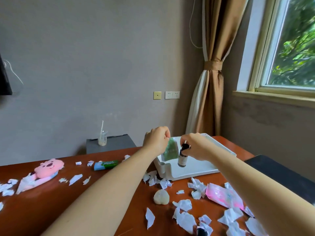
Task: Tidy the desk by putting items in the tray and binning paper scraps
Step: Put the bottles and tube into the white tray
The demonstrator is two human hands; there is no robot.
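A white tray (194,169) stands on the brown desk (119,193) at the far right. Above its left part, my left hand (156,140) pinches the top of a green packet (170,150) that hangs down. Beside it my right hand (196,146) grips the black cap of a small dark bottle (182,159), held upright just over the tray floor. White paper scraps (185,218) lie scattered over the desk. A pink plush toy (48,167), a green-and-blue tube (105,165), a pink packet (225,195) and a pale round object (161,197) lie on the desk.
A dark flat device (279,171) lies at the desk's right edge. Behind the desk a grey cabinet (110,143) carries a plastic cup with a straw (102,138). A curtain (209,82) and window (289,48) are at the right. A dark round item (202,232) sits at the bottom edge.
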